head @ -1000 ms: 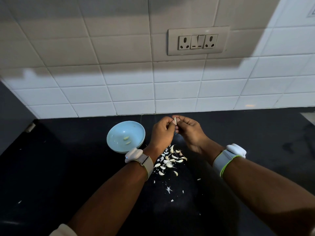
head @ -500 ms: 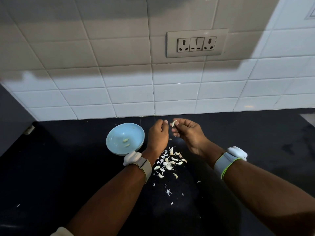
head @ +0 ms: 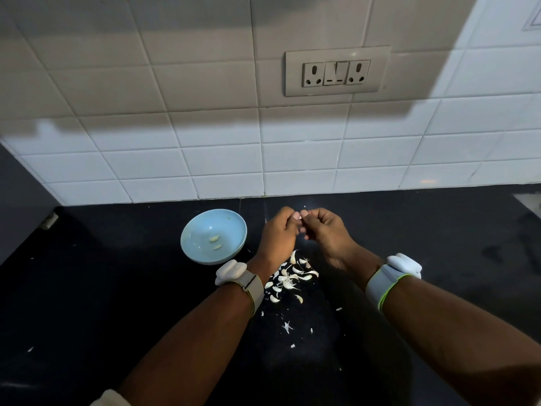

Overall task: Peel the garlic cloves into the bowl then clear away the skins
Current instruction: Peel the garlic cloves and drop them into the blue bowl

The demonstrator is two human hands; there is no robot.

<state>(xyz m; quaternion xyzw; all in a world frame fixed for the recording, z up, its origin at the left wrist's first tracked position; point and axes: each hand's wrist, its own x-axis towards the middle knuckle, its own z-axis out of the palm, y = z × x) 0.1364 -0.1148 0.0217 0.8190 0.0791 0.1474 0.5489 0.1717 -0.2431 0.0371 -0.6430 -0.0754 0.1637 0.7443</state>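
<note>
We pinch a garlic clove [head: 299, 215] between the curled fingertips of our left hand [head: 278, 234] and right hand [head: 328, 231], held together at frame centre above the black counter [head: 439, 244]. We judge this mid-peel: next the skin must be stripped free and the clove dropped into the blue bowl [head: 202, 256] just left, where two cloves lie. The pile of cloves and skins [head: 289, 278] waits below our hands.

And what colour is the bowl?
Light blue; the bowl shows best in the head view.
</note>
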